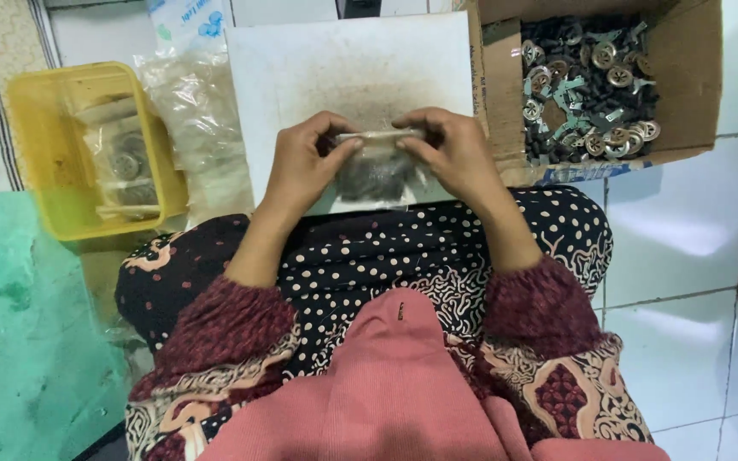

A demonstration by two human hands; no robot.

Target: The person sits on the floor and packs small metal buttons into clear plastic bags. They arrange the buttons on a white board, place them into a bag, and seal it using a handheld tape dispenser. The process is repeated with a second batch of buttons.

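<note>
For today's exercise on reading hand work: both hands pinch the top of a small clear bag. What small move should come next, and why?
Probably press along the top edge to close it: the left hand and right hand pinch the small clear bag, which already holds dark pieces.

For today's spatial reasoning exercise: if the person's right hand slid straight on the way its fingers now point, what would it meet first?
The right hand points leftward along the small clear bag, so it would probably meet the left hand first, since their fingertips nearly touch at the bag's top edge.

We see a home piecework station: tiled floor [685, 256], cardboard box [694, 94] of metal fasteners [591, 85], yellow tub [40, 162] of packed bags.
</note>
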